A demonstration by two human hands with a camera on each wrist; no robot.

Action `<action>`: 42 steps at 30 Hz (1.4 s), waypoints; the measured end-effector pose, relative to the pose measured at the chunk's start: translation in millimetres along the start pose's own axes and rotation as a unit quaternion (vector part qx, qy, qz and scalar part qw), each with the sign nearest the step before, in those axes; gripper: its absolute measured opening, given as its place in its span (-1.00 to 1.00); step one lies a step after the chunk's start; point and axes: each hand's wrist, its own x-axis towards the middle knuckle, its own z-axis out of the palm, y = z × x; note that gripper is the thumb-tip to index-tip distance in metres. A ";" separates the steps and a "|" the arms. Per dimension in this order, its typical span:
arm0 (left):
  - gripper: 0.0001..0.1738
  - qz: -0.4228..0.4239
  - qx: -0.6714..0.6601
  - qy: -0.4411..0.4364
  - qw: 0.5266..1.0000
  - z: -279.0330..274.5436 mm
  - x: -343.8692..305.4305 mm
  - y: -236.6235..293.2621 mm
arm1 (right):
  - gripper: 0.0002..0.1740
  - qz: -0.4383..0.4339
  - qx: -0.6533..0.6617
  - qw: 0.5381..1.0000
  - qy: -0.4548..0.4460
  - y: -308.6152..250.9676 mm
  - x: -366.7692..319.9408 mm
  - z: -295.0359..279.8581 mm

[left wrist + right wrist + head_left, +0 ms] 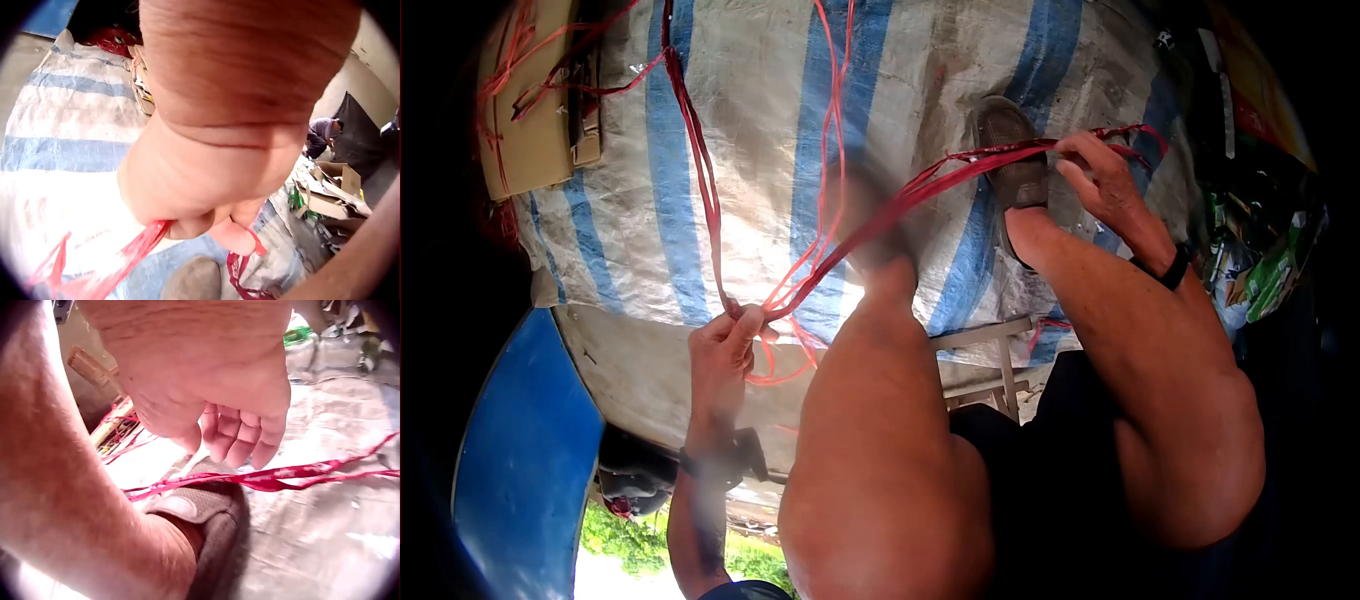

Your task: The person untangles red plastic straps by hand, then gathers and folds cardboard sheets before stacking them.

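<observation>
My left hand [725,350] pinches dark red straps [810,278] and strands of pink plastic twine [832,180] between thumb and fingers. The straps run tautly from it toward the right shoe [1012,165] and cross over its top. More dark red strap [693,130] leads from the left hand up to the far edge. My right hand [1105,180] is by the strap's far end, fingers loosely bent. In the right wrist view, its fingertips [265,456] hang right over the red strap [281,475] with nothing gripped between them.
A striped blue and white tarp [750,80] covers the ground. Flat cardboard [525,140] with twine lies at the left, near a blue panel [520,450]. Green packaging [1268,285] sits at the right. Another person [322,134] bends beyond an open cardboard box [337,181].
</observation>
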 end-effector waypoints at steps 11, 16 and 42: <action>-0.66 0.089 -0.066 0.020 0.994 42.1 -26.4 1.1 | -0.38 0.281 0.151 0.942 -0.105 -4.3 48.9 108.8; -0.66 0.102 -0.052 0.002 0.993 58.7 -53.5 20.3 | -0.41 0.152 -0.028 0.988 0.012 -224.7 -84.8 -55.6; -0.65 0.093 0.011 -0.093 0.991 124.7 -110.3 -1.1 | -0.51 0.299 0.018 0.954 0.012 -304.0 -140.9 -122.5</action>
